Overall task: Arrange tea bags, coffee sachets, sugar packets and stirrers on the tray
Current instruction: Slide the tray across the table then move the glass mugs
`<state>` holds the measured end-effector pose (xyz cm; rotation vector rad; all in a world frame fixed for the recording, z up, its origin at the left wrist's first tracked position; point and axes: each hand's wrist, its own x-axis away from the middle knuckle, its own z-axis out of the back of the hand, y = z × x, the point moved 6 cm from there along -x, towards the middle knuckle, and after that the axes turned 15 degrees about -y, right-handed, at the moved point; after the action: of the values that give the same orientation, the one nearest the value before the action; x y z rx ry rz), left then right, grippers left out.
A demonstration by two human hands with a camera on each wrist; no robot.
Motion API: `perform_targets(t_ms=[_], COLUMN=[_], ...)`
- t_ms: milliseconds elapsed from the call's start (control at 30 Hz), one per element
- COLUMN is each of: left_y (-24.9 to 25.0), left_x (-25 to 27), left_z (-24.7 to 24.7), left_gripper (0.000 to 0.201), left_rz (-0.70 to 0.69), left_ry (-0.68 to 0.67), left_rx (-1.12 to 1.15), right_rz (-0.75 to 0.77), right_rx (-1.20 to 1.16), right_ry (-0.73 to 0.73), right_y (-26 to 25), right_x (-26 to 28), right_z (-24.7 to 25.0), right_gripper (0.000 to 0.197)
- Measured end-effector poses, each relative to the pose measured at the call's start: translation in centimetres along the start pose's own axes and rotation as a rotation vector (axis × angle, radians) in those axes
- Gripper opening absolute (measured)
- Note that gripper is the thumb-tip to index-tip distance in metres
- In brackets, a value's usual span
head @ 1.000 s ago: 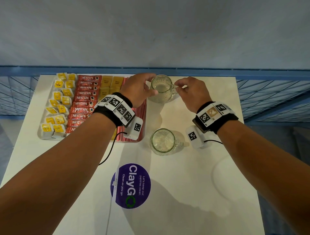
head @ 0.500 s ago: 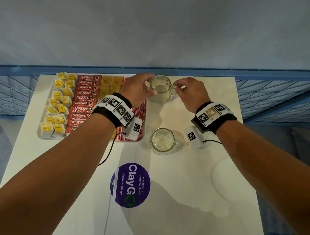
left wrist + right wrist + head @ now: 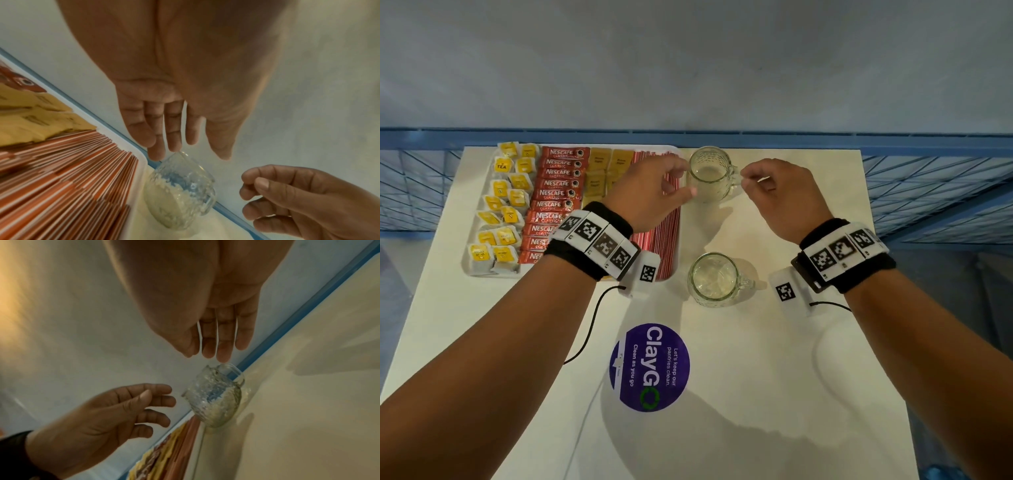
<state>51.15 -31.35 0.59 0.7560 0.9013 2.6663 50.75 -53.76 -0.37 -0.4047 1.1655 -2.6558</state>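
Tray point(image 3: 676, 219) looks pretty much sorted: tea bags point(image 3: 498, 209) on the far left, then the coffee sachets point(image 3: 554, 202), sugar packets point(image 3: 602, 171) and the red stirrers point(image 3: 664, 233) in neat columns, so each kind is easy to grab. Both hands sit either side of the far glass mug point(image 3: 710, 174) just right of the tray, probably squaring it up. The left hand point(image 3: 650, 195) is loosely spread with nothing in it, and the right hand point(image 3: 780, 198) has half-curled fingers by the handle, also gripping nothing; a second mug point(image 3: 714, 279) stands nearer.

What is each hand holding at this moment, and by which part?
Nothing: the left hand and right hand hover open beside the far glass mug, gripping neither side nor handle.
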Motion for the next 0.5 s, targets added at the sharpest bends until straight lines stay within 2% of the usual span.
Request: perform_targets(t_ms=[233, 400, 500], left_y=[0.7, 0.1, -0.3], left_x=[5.0, 7.4, 8.2], left_z=[-3.2, -6.5, -8.4], left_gripper=[0.052, 0.073, 0.077], left_rz=[-0.051, -0.116, -0.127], left_ry=[-0.100, -0.148, -0.147], left_rx=[0.114, 0.150, 0.145], right_rz=[0.061, 0.045, 0.047], right_rx=[-0.085, -0.100, -0.077], right_ry=[-0.052, -0.144, -0.159], right_y=[-1.9, -0.7, 0.4], right_x=[6.3, 9.9, 11.6], right_z=[-0.3, -2.8, -4.9], right_gripper=[0.017, 0.016, 0.017])
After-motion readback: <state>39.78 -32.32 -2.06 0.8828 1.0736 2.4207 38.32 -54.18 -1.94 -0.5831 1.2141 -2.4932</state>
